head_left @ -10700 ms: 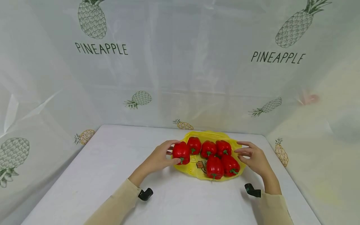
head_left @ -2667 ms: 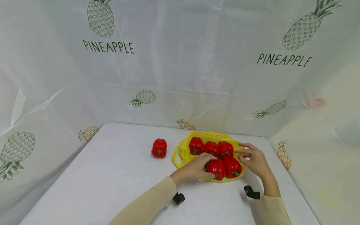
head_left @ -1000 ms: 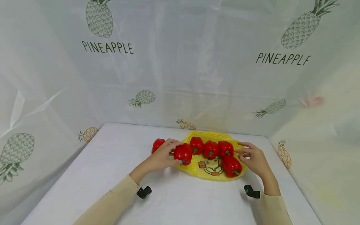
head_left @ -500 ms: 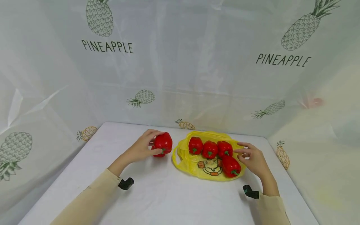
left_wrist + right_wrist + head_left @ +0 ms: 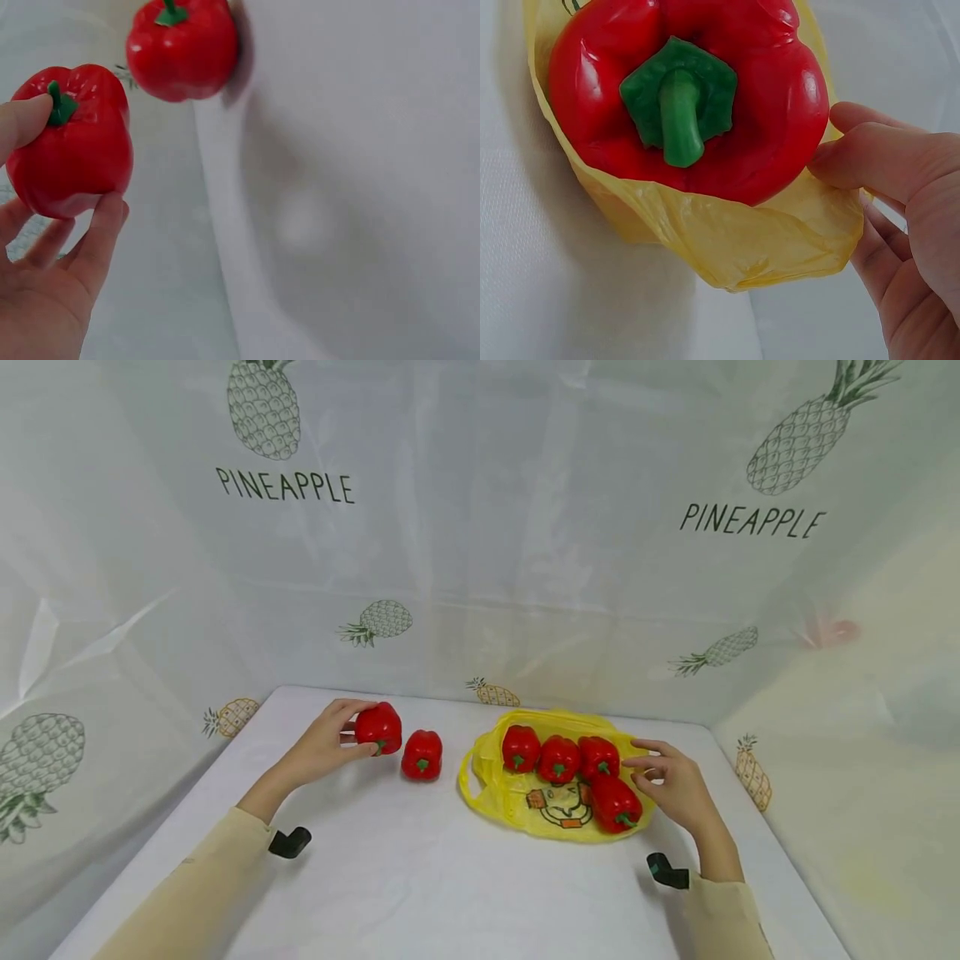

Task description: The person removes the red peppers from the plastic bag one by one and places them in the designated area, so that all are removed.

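Observation:
My left hand grips a red bell pepper with a green stem, thumb near the stem and fingertips around the far side. In the left wrist view this bell pepper is lifted off the table. Just right of it, a second bell pepper rests on the table. Several more bell peppers lie on the spread yellow plastic bag. At the bag's right edge, my right hand pinches the bag's rim, close to the nearest bell pepper in the right wrist view.
The white table stretches out in front of the bag and to its left. A pale curtain printed with pineapples hangs behind and at both sides. A loop handle sticks out at the bag's left.
One bell pepper was moved earlier to the table. My left hand has since taken another from the bag's front and carried it left past the first. The right hand stays put.

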`<state>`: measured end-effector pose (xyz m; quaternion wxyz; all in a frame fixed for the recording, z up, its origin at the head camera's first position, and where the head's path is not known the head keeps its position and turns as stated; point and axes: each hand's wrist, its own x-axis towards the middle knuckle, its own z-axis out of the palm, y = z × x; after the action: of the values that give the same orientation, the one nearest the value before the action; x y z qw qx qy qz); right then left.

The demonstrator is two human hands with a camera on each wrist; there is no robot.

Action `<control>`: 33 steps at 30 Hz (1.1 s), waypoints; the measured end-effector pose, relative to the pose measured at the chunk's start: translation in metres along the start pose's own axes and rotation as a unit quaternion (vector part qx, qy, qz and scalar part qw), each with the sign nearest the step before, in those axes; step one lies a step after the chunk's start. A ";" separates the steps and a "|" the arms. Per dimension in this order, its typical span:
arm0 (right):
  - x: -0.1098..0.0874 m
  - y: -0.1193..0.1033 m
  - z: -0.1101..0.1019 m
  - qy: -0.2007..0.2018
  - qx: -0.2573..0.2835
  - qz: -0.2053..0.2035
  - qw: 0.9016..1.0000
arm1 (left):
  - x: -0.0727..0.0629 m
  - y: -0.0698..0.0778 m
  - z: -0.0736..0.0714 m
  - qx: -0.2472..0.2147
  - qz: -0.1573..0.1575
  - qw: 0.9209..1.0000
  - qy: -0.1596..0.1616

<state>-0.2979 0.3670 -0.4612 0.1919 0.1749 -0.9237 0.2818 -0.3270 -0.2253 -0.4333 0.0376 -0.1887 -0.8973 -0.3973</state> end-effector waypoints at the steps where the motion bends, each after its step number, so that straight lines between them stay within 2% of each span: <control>1: 0.000 0.000 0.000 0.000 0.000 0.001 1.000 | 0.000 -0.003 -0.001 0.002 -0.003 1.000 -0.002; 12: -0.002 -0.001 -0.001 0.003 0.003 0.001 1.000 | -0.003 -0.030 0.002 -0.002 -0.026 1.000 -0.014; 19: -0.001 -0.003 -0.002 0.004 0.000 -0.001 1.000 | -0.005 -0.043 0.003 0.000 -0.030 0.999 -0.025; 25: 0.000 -0.003 -0.001 -0.005 0.000 0.009 1.000 | -0.004 -0.050 0.006 0.010 -0.035 0.999 -0.031; 33: -0.001 -0.002 0.000 -0.006 0.007 0.012 1.000 | -0.005 -0.051 0.009 0.011 -0.038 0.998 -0.039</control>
<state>-0.2968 0.3659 -0.4607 0.1817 0.1668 -0.9250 0.2891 -0.3410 -0.2513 -0.4765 -0.0100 -0.1695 -0.9088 -0.3811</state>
